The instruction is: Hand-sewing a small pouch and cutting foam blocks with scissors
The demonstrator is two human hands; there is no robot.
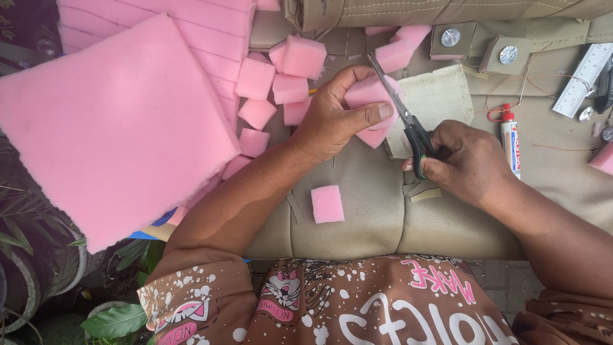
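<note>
Head view: left hand (332, 118) pinches a pink foam piece (370, 96); right hand (469, 163) works scissors (408, 124) through it. Cut squares (290, 88) lie at eleven o'clock; large sheet (121, 128) uncut.

A small white-and-red glue tube (510, 145) lies on beige leather (357, 217).

**Open leather near, clutter far**

The beige leather surface (357, 223) near the body lies mostly free, with only one pink foam square (327, 204) on it. Far left, a large foam slab (115, 121) and scattered foam cubes (268, 89) block passage. To the right, a glue tube (510, 144) and ruler (584, 80) crowd the way.
</note>
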